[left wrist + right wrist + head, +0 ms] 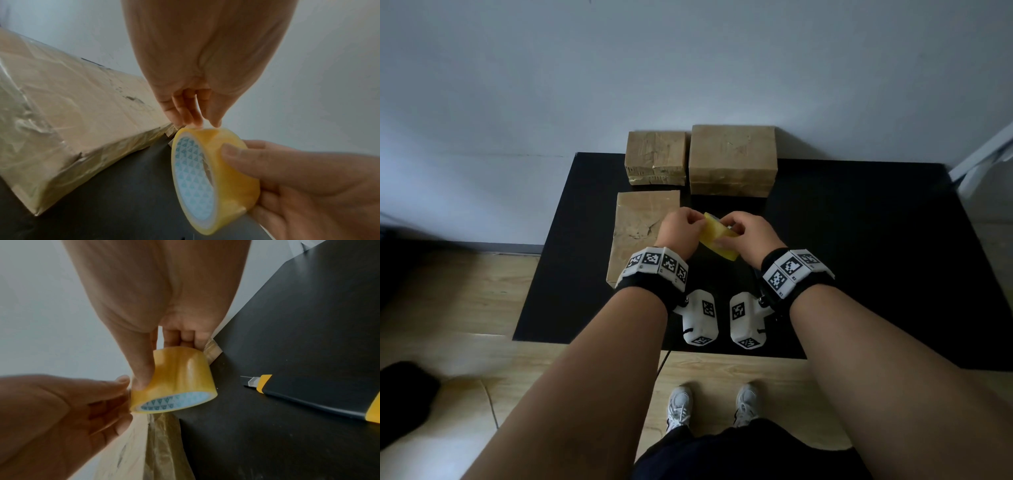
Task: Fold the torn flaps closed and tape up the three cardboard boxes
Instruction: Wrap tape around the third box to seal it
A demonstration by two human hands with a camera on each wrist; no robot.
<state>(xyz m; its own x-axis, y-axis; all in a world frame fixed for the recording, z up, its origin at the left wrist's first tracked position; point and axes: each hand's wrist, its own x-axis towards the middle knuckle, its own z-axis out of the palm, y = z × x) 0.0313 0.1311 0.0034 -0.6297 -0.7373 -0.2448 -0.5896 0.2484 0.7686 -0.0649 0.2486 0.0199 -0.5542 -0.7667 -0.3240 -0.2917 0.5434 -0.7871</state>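
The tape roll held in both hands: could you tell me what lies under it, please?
Under the tape roll lies the black mat, beside the nearest box. The utility knife lies apart.
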